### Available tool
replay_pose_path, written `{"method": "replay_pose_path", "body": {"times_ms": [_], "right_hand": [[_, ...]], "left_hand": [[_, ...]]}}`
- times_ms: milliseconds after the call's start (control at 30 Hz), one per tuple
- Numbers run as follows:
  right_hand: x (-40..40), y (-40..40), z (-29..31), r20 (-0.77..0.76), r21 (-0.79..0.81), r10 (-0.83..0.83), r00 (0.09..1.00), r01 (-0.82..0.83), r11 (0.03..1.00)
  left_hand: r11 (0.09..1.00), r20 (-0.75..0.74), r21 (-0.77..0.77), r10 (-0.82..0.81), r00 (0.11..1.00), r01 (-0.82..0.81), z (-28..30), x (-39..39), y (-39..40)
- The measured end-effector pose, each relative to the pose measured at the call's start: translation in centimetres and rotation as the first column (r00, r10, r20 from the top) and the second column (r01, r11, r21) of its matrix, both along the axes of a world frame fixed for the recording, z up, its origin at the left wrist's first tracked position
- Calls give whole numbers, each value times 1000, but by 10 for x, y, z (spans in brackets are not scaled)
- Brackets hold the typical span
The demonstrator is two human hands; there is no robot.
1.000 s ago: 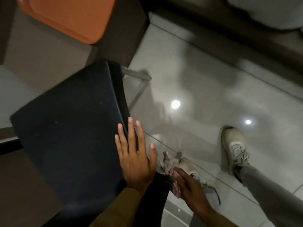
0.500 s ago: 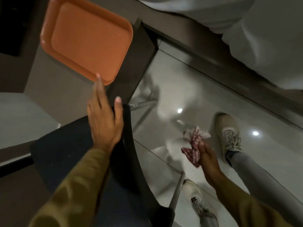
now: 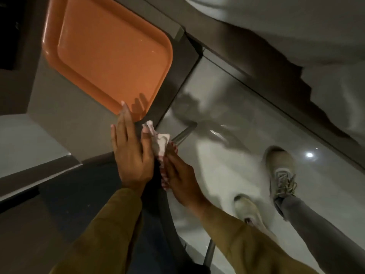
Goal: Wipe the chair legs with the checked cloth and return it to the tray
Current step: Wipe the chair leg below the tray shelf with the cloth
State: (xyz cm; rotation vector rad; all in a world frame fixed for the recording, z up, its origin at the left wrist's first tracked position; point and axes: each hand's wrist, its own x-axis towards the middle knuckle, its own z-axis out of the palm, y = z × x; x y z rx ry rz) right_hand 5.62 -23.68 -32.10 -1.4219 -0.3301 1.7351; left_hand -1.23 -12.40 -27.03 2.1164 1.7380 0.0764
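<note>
Fingers of the left hand [image 3: 132, 155] lie flat and spread, holding nothing, the tips reaching the near corner of the tray [image 3: 110, 56]. Just right of them, the right hand [image 3: 180, 177] has its fingers closed around the cloth [image 3: 161, 144], a crumpled red-and-white check whose upper end pokes out between the two hands, touching the left thumb. The cloth sits just short of the tray's corner, not on it.

Ahead of the fingers, the orange tray rests on a grey-brown tabletop [image 3: 65, 107] and holds nothing. Right of the hands spreads a glossy pale tiled floor [image 3: 227, 107] with bright light spots reflected in it. A metal chair leg [image 3: 182, 135] shows just beyond the right fingers, and another runs below the right wrist. Under the wrists lies the dark chair seat [image 3: 83, 198]. Two pale shoes [image 3: 282, 171] stand on the floor well right of the hands. Far beyond, white fabric [image 3: 316, 36] hangs along a dark base.
</note>
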Motion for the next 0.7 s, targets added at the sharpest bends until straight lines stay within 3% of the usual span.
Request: {"method": "replay_pose_path", "body": {"times_ms": [100,167,233,367,467,600,700], "right_hand": [[3,10,-18,-10,-93,14,1000,-15,996],[6,16,-35,107,-45,75,992,-70,997],[6,21,-57,60,-43,33,998,-31,999],[22,41,-116,-221,-343,-185,958,101,934],[35,68,-153,-125,-507,-157,980,73,859],[31,65,-128,29,-349,44,999,-32,936],[26,29,-62,-17,-146,108,994,-109,983]], "left_hand": [[1000,-8,9,-11,1000,11,-1,0,1],[999,-33,31,-21,999,22,-3,0,1],[998,-64,58,-17,998,21,-6,-1,1],[993,-86,113,-19,996,29,-14,-4,0],[989,-50,146,-5,999,12,-18,-6,-2],[991,-1,134,3,1000,-2,-19,-8,1],[994,15,108,14,1000,-16,-15,-2,1]]}}
